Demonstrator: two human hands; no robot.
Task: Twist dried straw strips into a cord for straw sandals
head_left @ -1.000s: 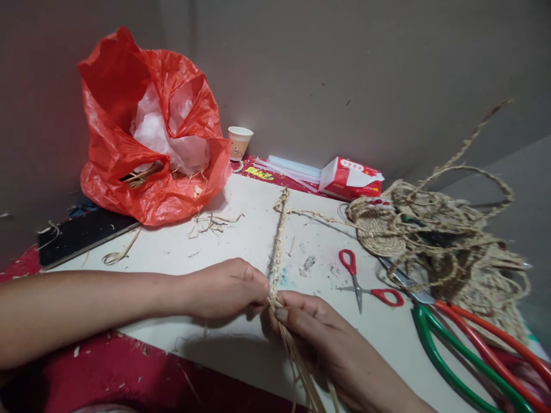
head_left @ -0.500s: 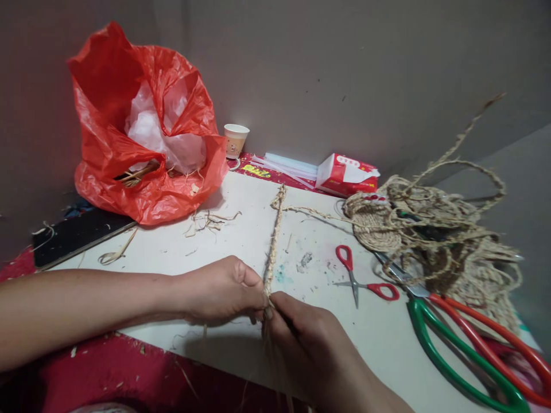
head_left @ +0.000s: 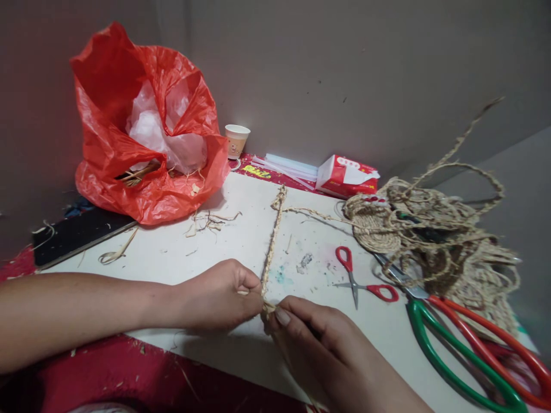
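Observation:
A thin braided straw cord (head_left: pixel 272 246) runs down the white board (head_left: pixel 241 229) toward me, ending in both my hands. My left hand (head_left: pixel 224 295) pinches the braid between thumb and fingers. Just to its right, my right hand (head_left: pixel 318 338) is closed on the pale straw strands at the braid's lower end; its curled fingers are partly hidden. From the top of the cord a further length leads right to a heap of braided straw rope (head_left: pixel 456 241), which includes a flat coiled piece (head_left: pixel 372 223).
Small red-handled scissors (head_left: pixel 352 275) lie open right of the cord, beside large shears (head_left: pixel 430 332) with red and green handles. A red plastic bag (head_left: pixel 146 195) stands back left on a black slab (head_left: pixel 77 238). Behind are a paper cup (head_left: pixel 236 140) and a tissue pack (head_left: pixel 348 176).
My right hand has shifted slightly right and its thumb now lies over the strands. My left hand has moved slightly left, and a folded strand shows between the hands.

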